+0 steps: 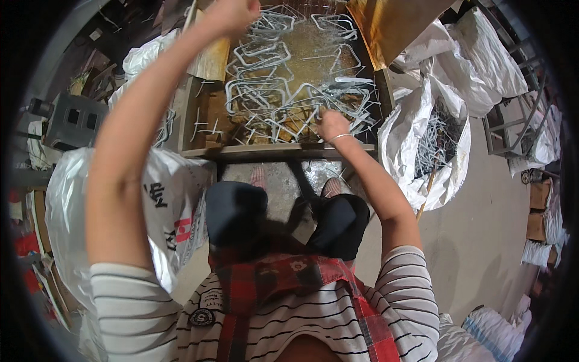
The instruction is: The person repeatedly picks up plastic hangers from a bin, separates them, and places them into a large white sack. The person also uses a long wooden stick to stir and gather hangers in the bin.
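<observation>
Directly before me is a wide tray (280, 150) with a raised front edge. Many bent metal wire frames (258, 90) lie in it in loose piles on both sides, with thin straight pieces among them near the front. My right hand (334, 124) is over the front right part of the tray, fingers curled in at the edge of a wire frame; whether it grips one cannot be told. My left hand (242, 13) is raised at the tray's far left, blurred and partly cut off by the top of the picture, and what it holds is hidden.
An open white woven sack (398, 131) holding short grey metal pieces (436, 145) stands right of the tray. A large white plastic sack (122, 194) stands at the left. Brownish panels (393, 27) flank the tray's far end. A dark grey plastic case (77, 121) sits further left.
</observation>
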Tool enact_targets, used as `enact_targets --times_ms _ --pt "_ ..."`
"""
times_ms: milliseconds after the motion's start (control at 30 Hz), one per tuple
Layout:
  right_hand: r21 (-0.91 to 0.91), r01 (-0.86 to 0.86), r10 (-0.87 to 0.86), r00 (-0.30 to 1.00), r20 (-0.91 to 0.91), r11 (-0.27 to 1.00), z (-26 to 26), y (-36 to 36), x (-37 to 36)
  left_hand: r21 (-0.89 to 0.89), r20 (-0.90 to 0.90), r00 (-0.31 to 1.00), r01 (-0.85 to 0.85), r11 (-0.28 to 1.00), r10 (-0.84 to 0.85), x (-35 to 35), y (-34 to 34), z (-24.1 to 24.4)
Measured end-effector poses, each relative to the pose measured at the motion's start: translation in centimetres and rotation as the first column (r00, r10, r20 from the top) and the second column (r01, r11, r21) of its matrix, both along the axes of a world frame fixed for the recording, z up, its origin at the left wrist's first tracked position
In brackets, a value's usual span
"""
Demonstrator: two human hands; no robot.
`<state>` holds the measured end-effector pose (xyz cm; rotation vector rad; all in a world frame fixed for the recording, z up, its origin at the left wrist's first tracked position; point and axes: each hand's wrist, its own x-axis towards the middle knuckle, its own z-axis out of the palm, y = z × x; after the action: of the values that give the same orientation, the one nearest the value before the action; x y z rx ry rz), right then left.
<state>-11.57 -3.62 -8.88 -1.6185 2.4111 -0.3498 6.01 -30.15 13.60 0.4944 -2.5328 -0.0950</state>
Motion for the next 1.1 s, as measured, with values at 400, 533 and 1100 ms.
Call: enact_targets --times_ms 400,533,1100 --pt "0.356 0.164 -0.184 0.983 0.022 0.920 -13.6 -6.2 -10.1 0.614 0.520 0.854 -0.395 0.683 0.026 -6.1 5.6 -30.6" --pt "0.261 0.001 0.013 0.999 -0.050 0.965 -15.3 -6.0 -10.1 0.596 0.507 0.861 -0.315 0.738 -0.042 -7.5 5.7 -34.2" --pt "-0.367 0.109 0.011 0.951 0.310 0.924 -7.0 -8.4 -6.3 0.927 -0.027 0.790 0.249 -0.280 0.612 -2.1 9.4 -20.0"
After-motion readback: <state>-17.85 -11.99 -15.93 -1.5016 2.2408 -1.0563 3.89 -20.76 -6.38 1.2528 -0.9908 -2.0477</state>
